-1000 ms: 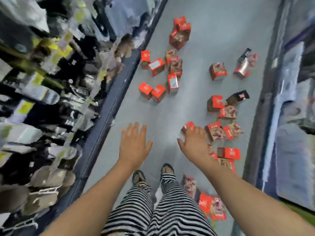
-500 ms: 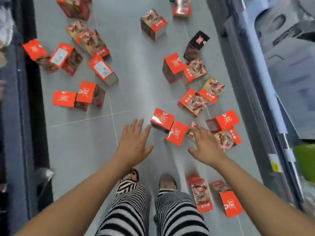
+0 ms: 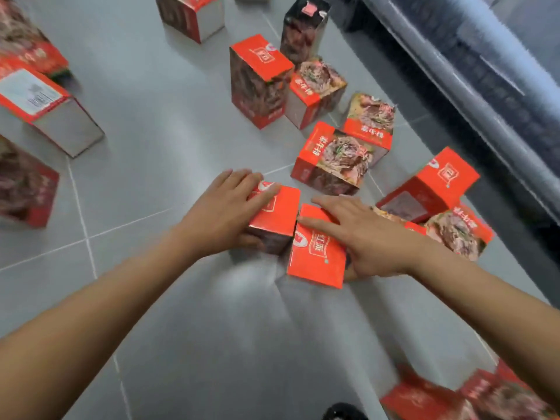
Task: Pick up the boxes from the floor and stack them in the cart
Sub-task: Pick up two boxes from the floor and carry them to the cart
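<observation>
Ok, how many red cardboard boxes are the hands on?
2. The left red cardboard box sits under the left hand; the right red cardboard box, beside it, under the right hand. Another may hide behind that hand.

Left of the tall upright box [image 3: 260, 83], the grey floor [image 3: 169, 140] was wide open, easy reach. Right of it, a cluster of boxes [image 3: 333, 159] sat packed close together, the dark shelf base [image 3: 485, 95] walling off beyond them.
</observation>
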A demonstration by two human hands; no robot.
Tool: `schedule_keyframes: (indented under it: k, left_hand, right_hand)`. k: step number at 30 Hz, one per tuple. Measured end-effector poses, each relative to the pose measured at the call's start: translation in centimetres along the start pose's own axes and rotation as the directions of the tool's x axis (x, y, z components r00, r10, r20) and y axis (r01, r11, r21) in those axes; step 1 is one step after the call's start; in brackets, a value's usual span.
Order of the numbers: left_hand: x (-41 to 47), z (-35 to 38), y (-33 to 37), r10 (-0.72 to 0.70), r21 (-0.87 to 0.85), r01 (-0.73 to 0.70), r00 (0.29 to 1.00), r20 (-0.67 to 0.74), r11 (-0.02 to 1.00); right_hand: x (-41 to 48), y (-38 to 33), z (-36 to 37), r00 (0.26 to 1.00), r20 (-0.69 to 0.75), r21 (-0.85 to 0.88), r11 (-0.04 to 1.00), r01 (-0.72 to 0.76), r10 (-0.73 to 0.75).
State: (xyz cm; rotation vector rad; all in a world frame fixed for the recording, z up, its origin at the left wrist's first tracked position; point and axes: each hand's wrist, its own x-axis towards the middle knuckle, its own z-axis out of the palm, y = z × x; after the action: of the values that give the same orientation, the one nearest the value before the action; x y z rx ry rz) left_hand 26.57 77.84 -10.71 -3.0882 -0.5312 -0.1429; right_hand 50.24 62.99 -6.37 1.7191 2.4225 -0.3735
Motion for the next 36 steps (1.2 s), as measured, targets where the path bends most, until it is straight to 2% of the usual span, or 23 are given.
schedule_keyframes:
  k: [3, 6, 8, 10, 12, 15, 17, 21, 23, 25, 27, 31, 36]
  left_hand:
    - [-1.0, -0.6, -1.0, -0.022, -0.007, 0.022, 1.000, -0.008, 1.000]
    - [-3.2, -1.1, -1.7, -0.146, -0.018, 0.146, 0.989, -0.006, 0.989]
    - [-4.5, -1.1, -2.1, -0.251, -0.012, 0.251, 0.968, -0.018, 0.968]
    - [-5.5, -1.0, -2.5, -0.350, -0.021, 0.349, 0.936, -0.031, 0.937]
    - [-6.3, -1.1, -2.7, -0.418, -0.010, 0.418, 0.908, -0.020, 0.908]
    - [-7.2, -1.2, -2.9, -0.460, 0.025, 0.460, 0.888, -0.028, 0.887]
    - [-7.2, -1.3, -2.9, -0.457, 0.041, 0.458, 0.889, -0.042, 0.888]
    - [-6.6, -1.1, -2.9, -0.439, 0.064, 0.440, 0.898, -0.026, 0.896]
    - [-6.3, -0.8, -3.2, -0.422, 0.068, 0.422, 0.907, -0.009, 0.904]
    - [-6.0, -0.8, -3.4, -0.424, 0.062, 0.424, 0.905, -0.009, 0.903]
    - [-5.8, -1.2, -3.6, -0.435, 0.065, 0.434, 0.900, 0.004, 0.899]
    - [-5.4, -3.7, -3.3, -0.483, 0.048, 0.481, 0.869, 0.111, 0.876]
    - [-4.5, -12.8, -2.3, -0.529, -0.011, 0.546, 0.818, 0.227, 0.838]
  right_hand:
    - [0.2, -1.1, 1.0, 0.996, -0.060, 0.071, 0.996, -0.056, 0.061]
    - [0.3, -3.6, 1.9, 0.970, -0.136, 0.186, 0.967, -0.176, 0.202]
    - [0.8, -5.8, 2.7, 0.916, -0.195, 0.283, 0.915, -0.288, 0.350]
    - [1.6, -7.8, 3.6, 0.827, -0.230, 0.418, 0.820, -0.392, 0.513]
    - [2.0, -8.9, 4.2, 0.765, -0.231, 0.530, 0.737, -0.419, 0.601]
    - [1.7, -8.8, 4.3, 0.756, -0.213, 0.585, 0.700, -0.409, 0.619]
    - [1.5, -7.9, 4.2, 0.782, -0.232, 0.577, 0.729, -0.368, 0.578]
    - [1.6, -5.8, 5.1, 0.847, -0.314, 0.646, 0.750, -0.140, 0.429]
    - [1.6, -5.4, 5.4, 0.833, -0.373, 0.652, 0.754, -0.077, 0.408]
    - [1.6, -5.3, 5.4, 0.811, -0.398, 0.657, 0.750, -0.075, 0.430]
    - [1.9, -5.3, 5.1, 0.795, -0.347, 0.704, 0.699, -0.131, 0.498]
    - [2.2, -5.2, 2.6, 0.706, -0.126, 0.815, 0.478, -0.327, 0.697]
    - [-0.3, -6.2, -5.9, 0.630, 0.081, 0.859, 0.267, -0.438, 0.772]
